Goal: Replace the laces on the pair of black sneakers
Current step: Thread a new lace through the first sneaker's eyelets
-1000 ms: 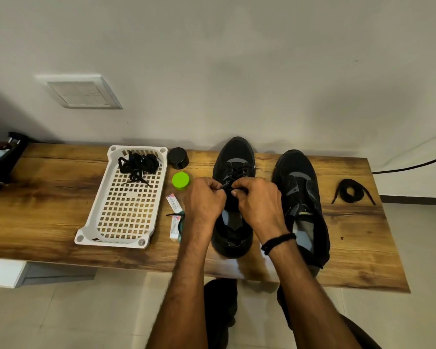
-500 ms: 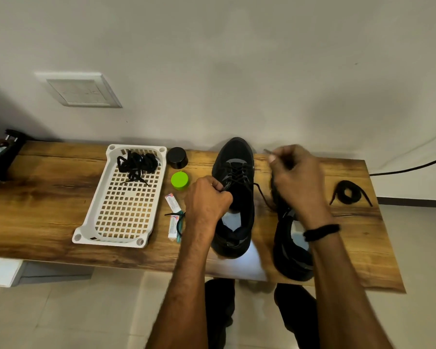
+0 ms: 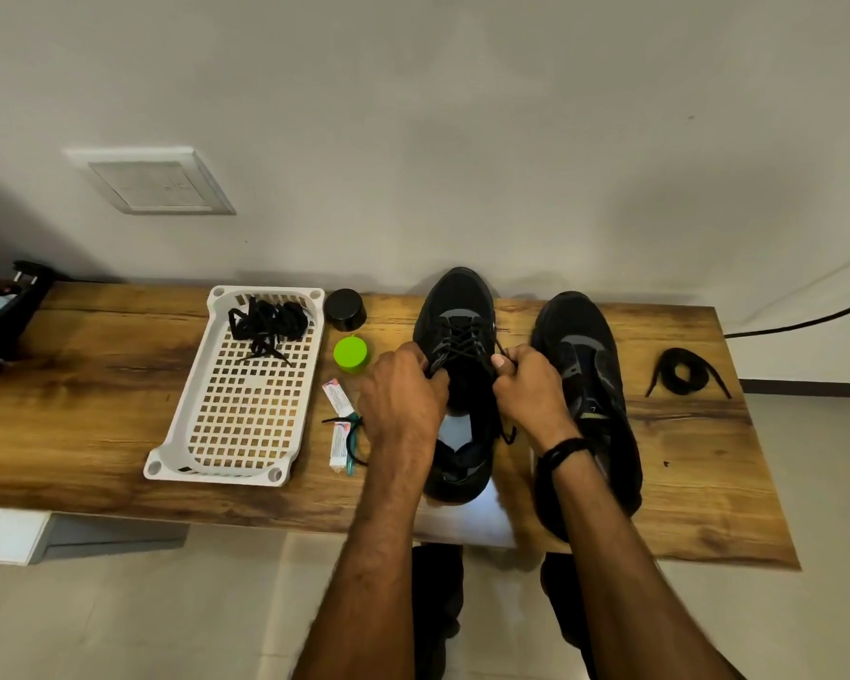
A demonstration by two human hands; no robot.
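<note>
Both hands are closed at the sides of the shoe (image 3: 455,296) mid-table (image 3: 94,385). The left hand (image 3: 403,400) seems to grip its lace (image 3: 462,338) and the right hand (image 3: 531,385) pinches the other end. The second shoe (image 3: 585,355) stands just beside it. Farther right lies a coiled lace (image 3: 680,375), and a bundle (image 3: 266,321) sits in the tray (image 3: 168,454).

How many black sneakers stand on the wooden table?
2. The laced sneaker stands mid-table, its lace pinched by the left hand and right hand; the second sneaker lies just right of it.
</note>
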